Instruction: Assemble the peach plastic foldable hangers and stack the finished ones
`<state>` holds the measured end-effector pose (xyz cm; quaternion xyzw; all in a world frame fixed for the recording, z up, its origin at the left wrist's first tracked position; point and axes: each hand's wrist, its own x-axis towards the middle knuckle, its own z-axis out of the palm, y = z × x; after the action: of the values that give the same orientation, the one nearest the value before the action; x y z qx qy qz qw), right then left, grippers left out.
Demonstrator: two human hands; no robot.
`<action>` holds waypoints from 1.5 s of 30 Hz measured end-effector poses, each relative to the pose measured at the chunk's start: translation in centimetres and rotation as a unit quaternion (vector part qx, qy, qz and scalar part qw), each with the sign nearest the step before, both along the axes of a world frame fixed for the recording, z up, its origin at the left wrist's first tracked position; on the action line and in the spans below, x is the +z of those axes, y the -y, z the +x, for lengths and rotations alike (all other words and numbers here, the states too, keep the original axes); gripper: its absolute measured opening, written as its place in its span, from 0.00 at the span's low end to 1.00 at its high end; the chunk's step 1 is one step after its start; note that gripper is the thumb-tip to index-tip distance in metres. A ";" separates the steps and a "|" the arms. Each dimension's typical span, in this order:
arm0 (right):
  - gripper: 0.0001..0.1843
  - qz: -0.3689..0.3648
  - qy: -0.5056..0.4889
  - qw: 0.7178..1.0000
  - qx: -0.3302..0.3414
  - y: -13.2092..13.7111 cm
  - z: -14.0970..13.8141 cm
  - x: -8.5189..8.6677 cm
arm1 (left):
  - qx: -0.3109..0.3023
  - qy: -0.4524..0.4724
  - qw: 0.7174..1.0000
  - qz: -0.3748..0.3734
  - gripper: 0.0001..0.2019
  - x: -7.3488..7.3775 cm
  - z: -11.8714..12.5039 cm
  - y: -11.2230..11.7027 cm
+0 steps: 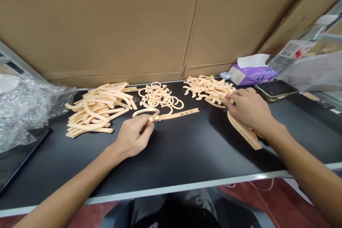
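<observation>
Cardboard (107, 25) stands behind the black table (171, 160). Left hand (135, 135) pinches a pale strip (179, 114); right hand (249, 108) curls by a pile (208, 89), grip unclear.

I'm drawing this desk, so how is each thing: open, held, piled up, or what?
Slotted strip: held in left hand
Right hand: at small pieces, grip unclear
Curved strip: under right hand, perhaps held
Small pieces: heaped
Long pieces: heaped
Curly pieces: heaped
Tissue pack: open, tissue sticking out
Phone: flat, screen dark
Clear plastic: crumpled
</observation>
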<state>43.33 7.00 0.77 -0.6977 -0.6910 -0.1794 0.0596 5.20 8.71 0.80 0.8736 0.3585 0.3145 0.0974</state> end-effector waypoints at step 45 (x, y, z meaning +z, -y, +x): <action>0.21 -0.054 -0.442 0.857 0.259 -0.4 -10.4 2.9 | 0.172 -0.007 0.983 0.071 0.27 -0.1 -0.9 -1.6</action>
<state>32.90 7.39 3.72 -0.5017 -0.7562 0.2077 0.3651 4.34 10.32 0.70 0.8059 0.4807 0.3449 -0.0229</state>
